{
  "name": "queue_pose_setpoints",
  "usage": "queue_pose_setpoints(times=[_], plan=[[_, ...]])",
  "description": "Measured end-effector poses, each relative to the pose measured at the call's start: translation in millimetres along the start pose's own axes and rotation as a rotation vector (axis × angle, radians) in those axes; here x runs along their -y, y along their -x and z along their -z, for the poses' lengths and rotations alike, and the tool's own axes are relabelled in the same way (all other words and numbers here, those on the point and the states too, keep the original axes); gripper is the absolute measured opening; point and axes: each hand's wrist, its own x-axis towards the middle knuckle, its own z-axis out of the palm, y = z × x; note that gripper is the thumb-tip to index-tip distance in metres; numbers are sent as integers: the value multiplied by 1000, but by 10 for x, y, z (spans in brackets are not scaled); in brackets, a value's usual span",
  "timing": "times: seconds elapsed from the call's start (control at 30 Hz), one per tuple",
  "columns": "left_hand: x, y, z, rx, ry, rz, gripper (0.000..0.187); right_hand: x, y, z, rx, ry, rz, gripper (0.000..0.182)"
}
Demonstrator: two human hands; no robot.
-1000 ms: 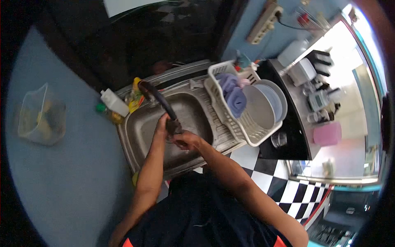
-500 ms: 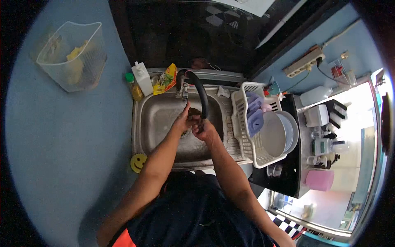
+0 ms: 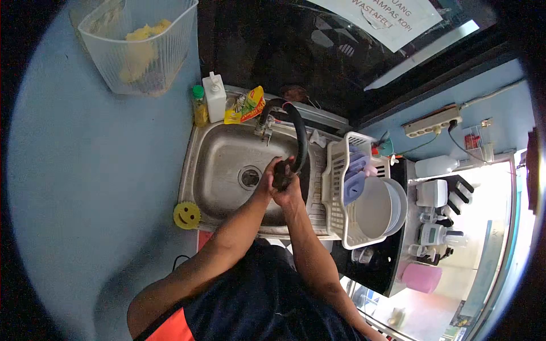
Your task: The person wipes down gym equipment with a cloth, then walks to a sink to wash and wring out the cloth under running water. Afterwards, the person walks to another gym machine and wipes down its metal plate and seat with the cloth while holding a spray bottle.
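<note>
Over the right half of the steel sink (image 3: 219,165), my two hands are close together around a dark brown lump (image 3: 281,175). My left hand (image 3: 268,181) curls along its left side. My right hand (image 3: 291,192) is cupped around it from below and from the right. The lump's kind cannot be made out; the fingers cover part of it. A black hose (image 3: 300,128) arches from the tap (image 3: 264,132) and comes down right beside my right hand. Left of my hands, the round drain (image 3: 249,177) is in plain sight.
Right of the sink stands a white dish rack (image 3: 336,196) with bowls (image 3: 372,207) and purple items. Behind the sink are a green-capped bottle (image 3: 200,108), a white pump bottle (image 3: 215,98) and a yellow pouch (image 3: 245,106). A yellow smiley sponge (image 3: 187,215) sits at the front-left corner.
My hands have drawn away from the tap toward me and closed together around the dark lump. The drain has come into sight. The whole view has shifted and tilted.
</note>
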Motion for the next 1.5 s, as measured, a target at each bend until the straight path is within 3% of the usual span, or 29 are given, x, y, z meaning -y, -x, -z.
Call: queue_pose_setpoints(times=[0.17, 0.27, 0.33, 0.37, 0.43, 0.57, 0.6, 0.67, 0.77, 0.83, 0.87, 0.97, 1.0, 1.1, 1.13, 1.2, 1.23, 1.3, 1.33, 1.43, 1.5], plan=[[-256, -5, -203, 28, -63, 66, 29, -34, 726, -375, 140, 164, -189, 27], [-574, -27, -322, 87, -64, 202, 32, -69, 462, 40, 27, 300, -281, 12], [-852, -51, -346, 123, -208, 334, 44, -117, 320, 214, 259, 548, -360, 12], [-953, 2, -364, 65, -402, 377, 44, -147, 272, 289, 376, 667, -395, 17], [-1179, 233, -750, -52, -801, 458, 43, -230, 243, 161, 332, 1131, -323, 20], [-1414, 374, -1077, -3, -1663, 233, 43, -423, -164, -85, 257, 1992, -217, 27], [-1511, 267, -890, -87, -1816, 240, 45, -484, -469, 67, 385, 2252, 37, 27], [-1538, 396, -1079, -142, -2082, -10, 41, -641, -1053, 436, 659, 2686, 658, 29], [-1610, 355, -900, -358, -2292, -359, 35, -694, 60, -749, 22, 2579, 299, 24], [-1612, 276, -619, -589, -2281, -629, 33, -735, -193, -527, 47, 2600, 420, 29], [-1626, 301, -634, -502, -2401, -585, 31, -763, -283, -428, 62, 2615, 475, 32], [-1516, 474, -826, -680, -2339, -545, 38, -869, -219, -378, -40, 2378, 557, 56], [-1553, 368, -571, -785, -2312, -544, 46, -896, -177, -312, 19, 2373, 611, 57], [-1610, 289, -366, -917, -2368, -294, 52, -941, -244, 42, 190, 2224, 820, 56], [-1782, 265, -435, -760, -2306, 39, 58, -940, -165, -16, 229, 1978, 501, 56], [-1877, 463, -781, -673, -1768, 261, 63, -926, 16, -138, 282, 1409, -61, 56], [-1875, 580, -956, -626, -1495, 363, 66, -925, 99, -163, 337, 1067, -189, 55], [-2014, 622, -852, -429, -1198, 290, 71, -937, 225, -224, 437, 357, -396, 53], [-1987, 668, -848, -341, -1042, 265, 74, -935, 269, -259, 440, 141, -455, 53], [-1605, 961, -979, 64, -669, -33, 78, -969, 341, -353, 567, -103, -455, 55], [-1367, 980, -868, 347, -359, -86, 82, -1005, 400, -395, 633, -184, -431, 62]])
